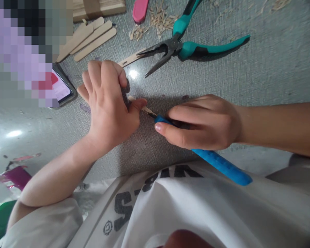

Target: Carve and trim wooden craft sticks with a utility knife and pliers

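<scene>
My right hand (pixel 204 120) is wrapped round a blue-handled craft knife (pixel 222 167), its thumb and index finger near the front of the handle. The short dark blade points up and left and meets a thin wooden craft stick (pixel 149 111). My left hand (pixel 110 100) is closed on that stick, the thumb lying over it and the other fingers curled. Much of the stick is hidden under this hand. Just beyond the left fingers lies another craft stick (pixel 129 61) with a small slot cut in it, partly under the jaws of open pliers (pixel 173 44).
Several craft sticks (pixel 95 44) lie at the upper left, before a banded bundle (pixel 108 10). Wood shavings (pixel 161 20) and a pink object (pixel 140 10) are at the top. A phone (pixel 63 86) rests at the left, and a purple packet (pixel 14 181) lies lower left.
</scene>
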The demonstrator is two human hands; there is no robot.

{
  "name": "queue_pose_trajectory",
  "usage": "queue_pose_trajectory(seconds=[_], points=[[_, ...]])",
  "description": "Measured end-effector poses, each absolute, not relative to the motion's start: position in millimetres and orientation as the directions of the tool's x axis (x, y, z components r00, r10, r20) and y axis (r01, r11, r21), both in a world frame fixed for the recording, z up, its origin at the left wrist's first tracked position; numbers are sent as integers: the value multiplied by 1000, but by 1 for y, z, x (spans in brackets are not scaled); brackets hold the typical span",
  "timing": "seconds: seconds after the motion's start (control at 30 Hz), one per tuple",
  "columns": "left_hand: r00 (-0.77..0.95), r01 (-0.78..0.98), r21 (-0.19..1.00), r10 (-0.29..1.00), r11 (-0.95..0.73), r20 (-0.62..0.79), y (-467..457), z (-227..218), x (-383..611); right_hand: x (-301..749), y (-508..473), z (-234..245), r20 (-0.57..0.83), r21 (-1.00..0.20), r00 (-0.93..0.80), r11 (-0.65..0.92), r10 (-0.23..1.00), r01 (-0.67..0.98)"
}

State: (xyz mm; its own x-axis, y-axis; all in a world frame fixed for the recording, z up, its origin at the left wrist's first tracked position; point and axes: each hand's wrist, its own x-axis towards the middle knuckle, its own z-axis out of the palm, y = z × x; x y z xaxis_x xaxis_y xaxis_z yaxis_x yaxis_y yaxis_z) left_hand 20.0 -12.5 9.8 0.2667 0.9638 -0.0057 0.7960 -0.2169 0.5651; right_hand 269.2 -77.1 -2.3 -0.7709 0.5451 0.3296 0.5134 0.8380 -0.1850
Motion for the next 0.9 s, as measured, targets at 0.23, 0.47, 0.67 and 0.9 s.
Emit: queue_pose_trajectory(seconds=[0.23,0.47,0.67,0.9], points=[[269,807,540,963,-237,20,-12,10,22,268,-79,2,282,-144,-781,829,558,540],[281,807,530,959,-262,46,-12,6,22,270,-79,-5,350,-193,-764,840,542,507],[261,816,532,965,-224,6,-12,9,25,269,-79,-6,360,-219,-744,826,563,519],[270,805,545,963,-236,17,-11,9,22,271,-77,-6,358,-226,-762,842,539,490]])
